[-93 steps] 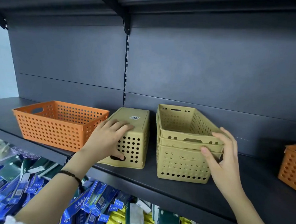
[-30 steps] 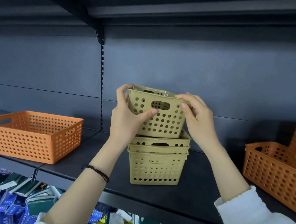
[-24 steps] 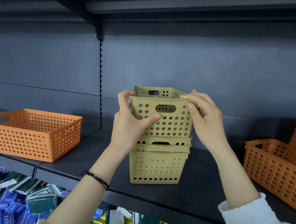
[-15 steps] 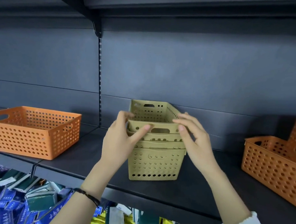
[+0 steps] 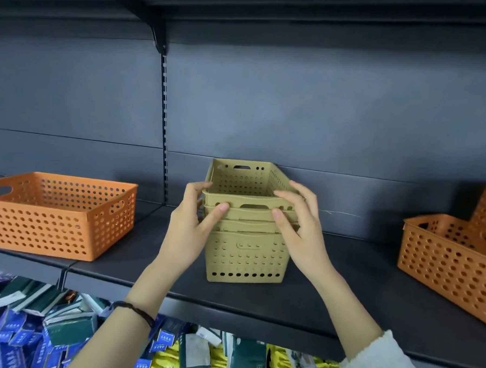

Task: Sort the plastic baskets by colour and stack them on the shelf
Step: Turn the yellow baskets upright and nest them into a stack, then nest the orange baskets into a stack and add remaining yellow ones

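The top khaki basket [image 5: 245, 189], which a second earlier was held clear above the stack, has now dropped fully into the two beneath it, so that only its rim and upper wall stand proud of the khaki stack [image 5: 246, 240]. Half a second ago the hands were in nearly the same places; since then the basket has settled a little deeper. The left hand [image 5: 191, 229] cups the stack's near left corner, fingers over the rim and thumb pressed on the front face beside the slot handle. The right hand [image 5: 298, 229] mirrors it on the near right corner, fingers loosely spread along the rim, thumb against the front.

The stack stands at the middle of the dark shelf [image 5: 344, 273], close to the back panel. The baskets are matt moulded plastic, rectangular with rounded corners, their walls pierced by rows of round holes and an oblong grip slot at each end. A wide orange basket [image 5: 57, 216] of the same perforated make sits well apart on the left; on the right, near the edge of view, stand nested orange baskets [image 5: 452, 256], one tilted inside another.

A dark braided wristband [image 5: 136, 312] circles the left wrist; a white fuzzy sleeve [image 5: 390, 363] covers the right forearm. Below the shelf lie blue, green and yellow packets [image 5: 31, 336]; their print is too small to read.
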